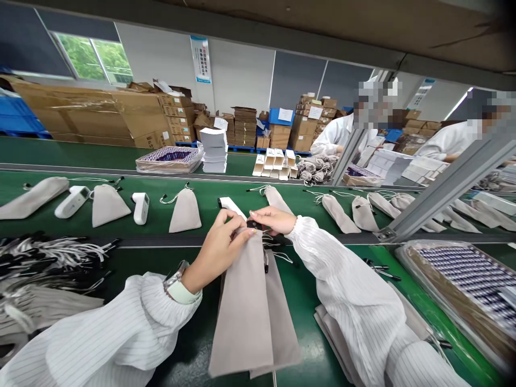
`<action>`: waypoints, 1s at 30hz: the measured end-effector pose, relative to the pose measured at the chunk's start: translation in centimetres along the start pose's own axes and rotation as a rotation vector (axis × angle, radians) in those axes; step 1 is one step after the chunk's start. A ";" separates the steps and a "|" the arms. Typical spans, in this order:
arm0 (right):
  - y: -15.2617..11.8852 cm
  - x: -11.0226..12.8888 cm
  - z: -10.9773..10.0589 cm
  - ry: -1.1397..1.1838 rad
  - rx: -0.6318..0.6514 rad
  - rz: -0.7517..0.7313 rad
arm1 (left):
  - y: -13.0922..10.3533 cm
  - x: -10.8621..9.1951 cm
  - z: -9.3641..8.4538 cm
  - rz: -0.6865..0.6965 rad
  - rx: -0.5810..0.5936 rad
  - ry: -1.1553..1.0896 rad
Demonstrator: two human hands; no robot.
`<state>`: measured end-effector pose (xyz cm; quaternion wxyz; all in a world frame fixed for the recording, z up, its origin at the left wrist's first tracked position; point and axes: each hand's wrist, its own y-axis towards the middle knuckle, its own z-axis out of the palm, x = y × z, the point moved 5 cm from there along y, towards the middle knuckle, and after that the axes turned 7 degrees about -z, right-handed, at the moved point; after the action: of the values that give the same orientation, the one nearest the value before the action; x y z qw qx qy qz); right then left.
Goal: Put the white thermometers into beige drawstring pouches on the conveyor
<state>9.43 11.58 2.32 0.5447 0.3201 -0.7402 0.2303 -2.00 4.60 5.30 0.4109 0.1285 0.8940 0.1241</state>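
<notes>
A grey drawstring pouch (245, 312) hangs from my hands in the middle, its top pinched between the fingers of my left hand (220, 242). My right hand (274, 219) is closed at the same top edge, around a small black piece by the cord. Behind the held pouch lies a second grey pouch (282, 317), with white cords and black tips near its top. A white handheld device (231, 205) rests on the green belt just beyond my fingers.
On the belt (213, 188) lie more grey pouches (185, 210) and white devices (141, 208). Corded pouches (48, 301) are piled at left. A wrapped tray (463, 279) sits at right, near a slanted metal post (443, 183). Two people in white work across the line.
</notes>
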 end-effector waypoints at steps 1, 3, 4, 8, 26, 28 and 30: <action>-0.1 0.0 -0.1 -0.030 0.008 -0.012 | 0.0 -0.1 -0.1 -0.008 0.009 -0.017; -0.1 0.2 0.0 -0.056 0.023 -0.063 | 0.0 -0.4 -0.4 -0.018 0.024 -0.049; -0.1 0.5 0.1 -0.068 0.018 -0.104 | 0.1 -0.5 -0.6 -0.024 0.037 -0.061; 0.0 2.0 1.7 -0.128 -0.054 -0.288 | 0.7 0.1 -0.6 -0.117 0.121 -0.095; -0.6 3.0 3.8 0.048 0.259 -0.329 | -2.4 -3.7 -3.8 -0.255 0.137 -0.733; -0.1 4.0 5.4 0.066 0.267 -0.445 | -1.7 -3.2 -3.4 -0.198 0.150 -0.645; 0.3 3.9 3.4 -0.073 0.083 -0.452 | -1.0 -2.6 -3.0 -0.103 0.149 -0.449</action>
<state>6.20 8.54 5.06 0.5417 0.5082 -0.6586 0.1210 -2.82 2.47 8.73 0.5946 0.1370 0.7923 0.0052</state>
